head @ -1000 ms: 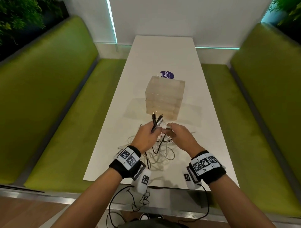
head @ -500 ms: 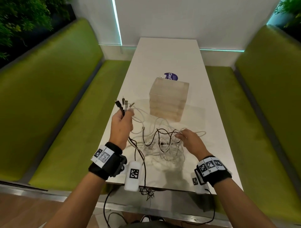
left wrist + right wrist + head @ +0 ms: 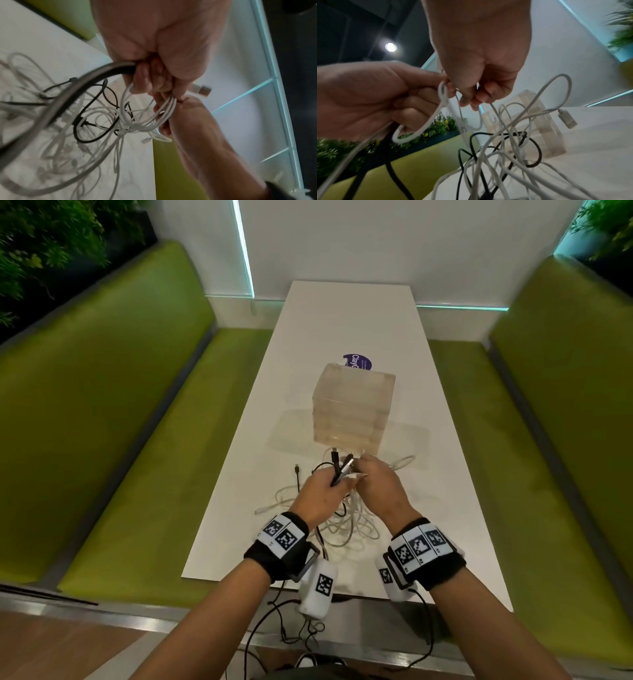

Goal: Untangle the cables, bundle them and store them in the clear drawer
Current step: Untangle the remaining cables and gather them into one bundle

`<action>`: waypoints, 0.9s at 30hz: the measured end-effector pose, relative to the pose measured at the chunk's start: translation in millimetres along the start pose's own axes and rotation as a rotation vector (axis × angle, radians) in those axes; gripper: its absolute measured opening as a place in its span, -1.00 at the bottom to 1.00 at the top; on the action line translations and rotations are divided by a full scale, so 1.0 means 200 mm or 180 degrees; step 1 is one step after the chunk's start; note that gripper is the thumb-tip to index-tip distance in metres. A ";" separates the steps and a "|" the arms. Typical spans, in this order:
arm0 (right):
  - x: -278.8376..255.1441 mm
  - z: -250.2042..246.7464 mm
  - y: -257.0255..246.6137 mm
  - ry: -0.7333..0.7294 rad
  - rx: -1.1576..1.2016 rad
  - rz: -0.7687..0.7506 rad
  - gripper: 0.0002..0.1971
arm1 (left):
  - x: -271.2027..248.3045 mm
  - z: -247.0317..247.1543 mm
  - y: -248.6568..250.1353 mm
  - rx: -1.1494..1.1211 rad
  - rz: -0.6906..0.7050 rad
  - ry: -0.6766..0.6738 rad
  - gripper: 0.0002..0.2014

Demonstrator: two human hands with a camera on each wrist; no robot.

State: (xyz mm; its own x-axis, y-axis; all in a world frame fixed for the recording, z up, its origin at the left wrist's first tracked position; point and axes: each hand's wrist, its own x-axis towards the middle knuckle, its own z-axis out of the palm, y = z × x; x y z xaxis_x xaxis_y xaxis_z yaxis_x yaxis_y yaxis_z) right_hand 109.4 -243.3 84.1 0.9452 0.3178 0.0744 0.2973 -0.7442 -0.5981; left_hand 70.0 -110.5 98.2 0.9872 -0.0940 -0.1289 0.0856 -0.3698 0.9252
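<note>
A tangle of white and black cables [image 3: 346, 525] lies on the white table [image 3: 342, 313] in front of the clear drawer unit [image 3: 352, 405], whose drawers look closed. My left hand [image 3: 323, 491] grips a bunch of cable ends [image 3: 339, 469] that stick up from the fist; the left wrist view shows a thick black cable [image 3: 96, 77] and white loops [image 3: 164, 112] in it. My right hand [image 3: 375, 482] touches the left one and pinches a thin white cable [image 3: 462, 108] at its fingertips [image 3: 476, 100]. A white USB plug [image 3: 566, 119] hangs free.
A purple sticker [image 3: 356, 361] lies behind the drawer unit. A loose black plug [image 3: 297, 469] and a white plug [image 3: 259, 511] rest on the table to the left of the tangle. Green benches [image 3: 120, 422] run along both sides of the table.
Half a second ago my left hand held the cable ends up to the left while the right hand rested on the tangle. Both hands have come back together in front of the drawer unit.
</note>
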 end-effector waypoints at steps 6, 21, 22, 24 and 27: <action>0.01 0.02 0.04 0.0116 0.0435 0.0350 -0.64 | 0.00 -0.08 -0.01 -0.0236 -0.0051 0.0678 -0.79; 0.03 0.04 0.39 -0.0605 0.0644 0.0754 -0.84 | -0.04 -0.43 0.25 -0.1498 0.0442 0.1373 -0.65; 0.04 0.03 0.41 -0.0516 0.0744 0.0784 -0.83 | -0.04 -0.46 0.25 -0.1459 0.0448 0.1383 -0.65; 0.04 0.00 0.41 -0.0270 0.0954 0.0740 -0.85 | -0.05 -0.49 0.22 -0.1325 0.0374 0.1336 -0.65; 0.00 -0.11 0.29 -0.0026 0.1218 0.0416 -0.75 | -0.07 -0.49 0.16 -0.1088 0.0121 0.1013 -0.66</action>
State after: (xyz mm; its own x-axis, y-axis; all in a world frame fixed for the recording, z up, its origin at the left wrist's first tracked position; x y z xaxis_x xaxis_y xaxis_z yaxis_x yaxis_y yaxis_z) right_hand 129.0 -299.9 66.6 0.9702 0.2409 -0.0275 0.1015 -0.5066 -0.8562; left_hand 71.8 -29.8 164.1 0.9781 0.2065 -0.0261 0.0353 -0.0409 0.9985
